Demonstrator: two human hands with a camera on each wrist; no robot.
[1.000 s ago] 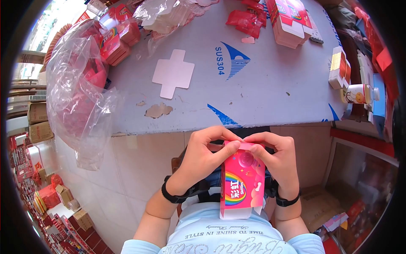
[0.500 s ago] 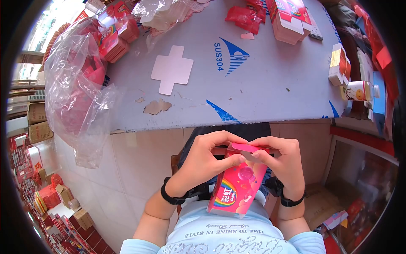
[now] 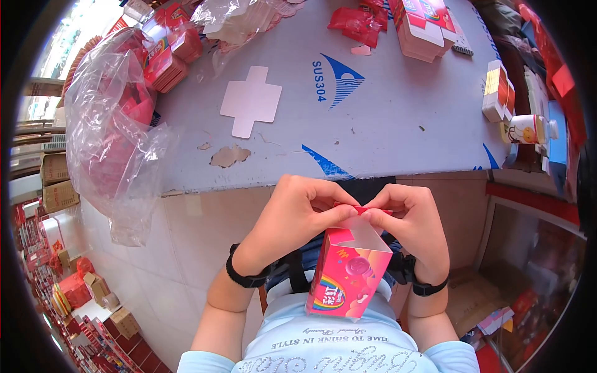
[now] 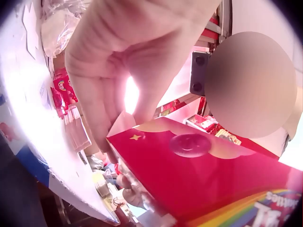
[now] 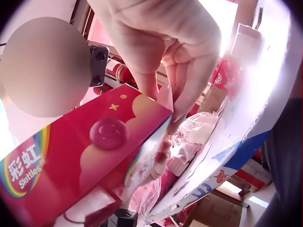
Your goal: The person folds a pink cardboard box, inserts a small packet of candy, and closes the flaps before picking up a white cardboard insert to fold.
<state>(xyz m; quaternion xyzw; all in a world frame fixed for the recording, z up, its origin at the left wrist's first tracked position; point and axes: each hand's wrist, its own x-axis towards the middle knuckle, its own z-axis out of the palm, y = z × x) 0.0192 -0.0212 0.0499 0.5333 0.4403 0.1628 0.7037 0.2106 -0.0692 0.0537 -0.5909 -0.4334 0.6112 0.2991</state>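
Observation:
In the head view a pink and red Skittles box (image 3: pixel 351 276) is held over the person's lap, in front of the table edge. Its far end stands open, showing the pale inside. My left hand (image 3: pixel 297 208) pinches the red end flap between thumb and fingers. On the other side my right hand (image 3: pixel 407 221) pinches the same flap, thumb tips close together. The left wrist view shows the box's printed face (image 4: pixel 189 161) running from under the fingertips. From the right wrist, the face with a rainbow and candy print (image 5: pixel 85 142) lies below the hand.
A white cross-shaped card (image 3: pixel 252 101) lies on the table (image 3: pixel 298 133). Stacked flat cartons (image 3: pixel 423 37) sit at the back right, beside red packets (image 3: pixel 356 26). Clear plastic wrap (image 3: pixel 115 143) hangs over the left edge. A small bottle (image 3: pixel 527 133) stands at right.
The end flap has swung up away from the printed face, opening the box's end. The box's near end has shifted left. Both hands keep hold of the flap.

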